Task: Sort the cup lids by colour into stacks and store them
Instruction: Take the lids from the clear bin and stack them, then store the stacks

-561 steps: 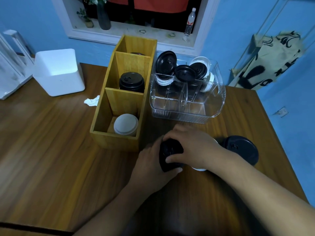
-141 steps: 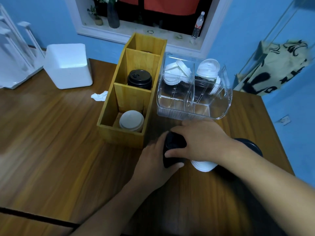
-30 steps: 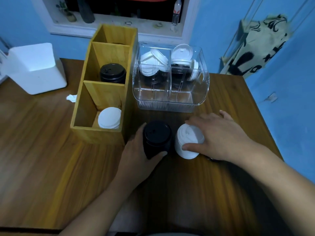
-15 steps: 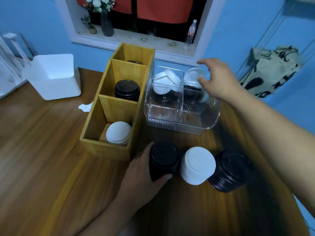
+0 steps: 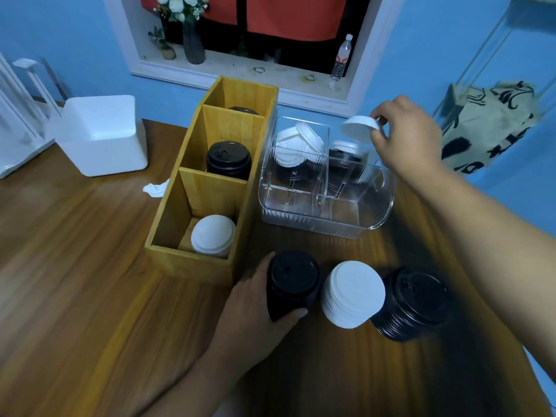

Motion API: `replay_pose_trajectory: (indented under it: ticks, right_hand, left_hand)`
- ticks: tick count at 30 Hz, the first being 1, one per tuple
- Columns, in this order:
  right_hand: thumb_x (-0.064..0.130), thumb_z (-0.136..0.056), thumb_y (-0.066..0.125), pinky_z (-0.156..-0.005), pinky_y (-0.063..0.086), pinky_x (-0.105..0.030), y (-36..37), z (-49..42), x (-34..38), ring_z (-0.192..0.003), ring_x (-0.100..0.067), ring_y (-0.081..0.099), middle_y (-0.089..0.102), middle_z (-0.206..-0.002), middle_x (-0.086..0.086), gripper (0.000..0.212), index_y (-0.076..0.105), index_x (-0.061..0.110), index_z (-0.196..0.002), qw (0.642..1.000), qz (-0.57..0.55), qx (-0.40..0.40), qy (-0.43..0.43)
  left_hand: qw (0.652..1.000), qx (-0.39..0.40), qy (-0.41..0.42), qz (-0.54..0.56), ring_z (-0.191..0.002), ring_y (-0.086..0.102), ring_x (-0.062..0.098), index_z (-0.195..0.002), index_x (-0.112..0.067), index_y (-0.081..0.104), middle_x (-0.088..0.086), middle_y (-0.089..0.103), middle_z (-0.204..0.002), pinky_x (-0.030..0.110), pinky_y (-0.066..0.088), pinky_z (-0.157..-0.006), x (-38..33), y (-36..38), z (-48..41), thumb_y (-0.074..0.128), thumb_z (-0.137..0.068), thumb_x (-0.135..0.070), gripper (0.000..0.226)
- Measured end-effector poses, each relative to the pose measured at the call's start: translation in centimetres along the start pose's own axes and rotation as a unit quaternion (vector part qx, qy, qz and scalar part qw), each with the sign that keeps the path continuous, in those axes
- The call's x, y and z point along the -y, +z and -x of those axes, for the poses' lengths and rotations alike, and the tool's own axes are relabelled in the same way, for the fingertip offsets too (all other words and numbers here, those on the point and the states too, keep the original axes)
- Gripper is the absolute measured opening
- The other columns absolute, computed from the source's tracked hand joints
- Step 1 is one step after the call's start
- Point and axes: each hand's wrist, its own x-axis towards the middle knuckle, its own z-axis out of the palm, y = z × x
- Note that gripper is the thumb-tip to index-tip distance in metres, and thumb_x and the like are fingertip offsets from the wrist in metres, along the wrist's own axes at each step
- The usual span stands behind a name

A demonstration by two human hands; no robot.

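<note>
We observe the right hand (image 5: 406, 136) raised above the rear right section of the clear organiser (image 5: 328, 219), pinching a single white lid (image 5: 359, 127) by its rim between thumb and fingers; the lid is tilted and clear of the container. Below it, the rear right section holds a few mixed lids (image 5: 346, 150), white on top of dark, and the rear left section holds loose white lids (image 5: 296, 142) lying at angles. We cannot tell whether the front sections hold anything. The left hand (image 5: 258, 320) rests on the table (image 5: 75, 266) with its fingers and thumb wrapped round a black lid stack (image 5: 293, 284). Just beside that stack stands a white lid stack (image 5: 353, 293), and against its right side a wider black lid stack (image 5: 413, 302); neither is touched by a hand. To the left of the organiser stands the wooden box (image 5: 192, 263) with three compartments: the nearest holds a stored white stack (image 5: 213, 237), the middle one a stored black stack (image 5: 228, 159), and the farthest shows only the edge of a dark lid (image 5: 242, 110). A white foam block (image 5: 102, 133) and a crumpled tissue (image 5: 155, 188) lie left of the box.
</note>
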Motion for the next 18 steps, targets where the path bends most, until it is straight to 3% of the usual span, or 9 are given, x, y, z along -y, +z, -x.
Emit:
replay_pose_trajectory:
  ticks: [3,7,12,18]
  right_hand:
    - [0.021,-0.089,0.06,-0.071,0.049,-0.04,-4.0,5.8,1.9,-0.085,-0.025,0.058,0.061,-0.1,-0.004,0.02,0.068,0.019,-0.107,0.993,-0.093,-0.065,-0.046]
    - [0.004,-0.083,0.07,-0.072,0.05,-0.029,-7.4,18.9,5.8,-0.086,-0.018,0.061,0.065,-0.099,-0.005,0.024,0.073,0.012,-0.106,0.973,-0.195,-0.054,-0.112]
    - [0.012,-0.082,0.076,-0.061,0.052,-0.031,-5.7,31.4,6.4,-0.081,-0.02,0.065,0.06,-0.105,0.002,0.035,0.064,0.022,-0.114,0.972,-0.191,0.007,-0.139]
    - [0.014,-0.088,0.072,-0.07,0.042,-0.021,-4.4,36.2,5.7,-0.082,-0.02,0.06,0.055,-0.107,0.002,0.03,0.061,0.019,-0.115,0.983,-0.148,0.052,-0.097]
  left_hand:
    - [1.0,-0.001,0.002,0.001,-0.124,0.022,-0.019,-0.154,-0.045,0.012,-0.035,0.029,-0.142,0.0,0.014,-0.1,-0.1,-0.1,0.0,0.077,-0.075,-0.063,0.103]
    - [1.0,-0.008,0.014,-0.002,-0.128,0.028,-0.012,-0.156,-0.034,0.022,-0.021,0.039,-0.151,0.015,0.027,-0.109,-0.1,-0.2,0.0,0.079,-0.075,-0.06,0.102]
    - [1.0,-0.013,0.011,-0.013,-0.136,0.037,0.002,-0.156,-0.028,0.025,-0.011,0.043,-0.153,0.021,0.029,-0.109,-0.4,-0.2,-0.1,0.08,-0.074,-0.057,0.103]
    - [1.0,-0.006,0.007,-0.023,-0.14,0.041,0.014,-0.155,-0.026,0.027,-0.006,0.044,-0.154,0.026,0.031,-0.11,-0.4,-0.1,-0.1,0.083,-0.074,-0.053,0.103]
